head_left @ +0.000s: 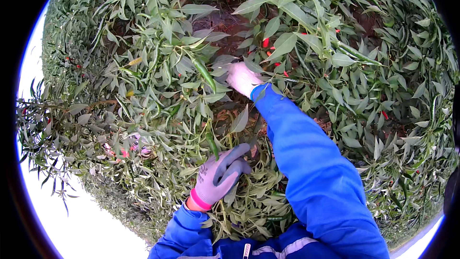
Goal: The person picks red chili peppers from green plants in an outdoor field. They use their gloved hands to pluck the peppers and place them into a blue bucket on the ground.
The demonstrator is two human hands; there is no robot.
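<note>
My left hand (218, 175), in a pink and grey glove with a bright pink cuff, is low among the leaves. Its grey-coated fingers point right, slightly bent and apart, and I see nothing held in them. A green chilli pepper (212, 146) hangs just above its knuckles. Farther forward, my right hand (243, 79) reaches into the plants in a pale pink glove. Leaves hide its fingers, so what they touch does not show. Another green chilli pepper (204, 74) hangs to its left. Several red chillies (266, 43) show through the foliage beyond it.
Dense chilli plants (354, 96) surround both arms, with brownish soil (223, 24) visible between them. A long green chilli (357, 53) hangs at the right. Pink and purple patches (132, 146) show through the leaves at left. Leafy branches (52, 110) stick out at the left edge.
</note>
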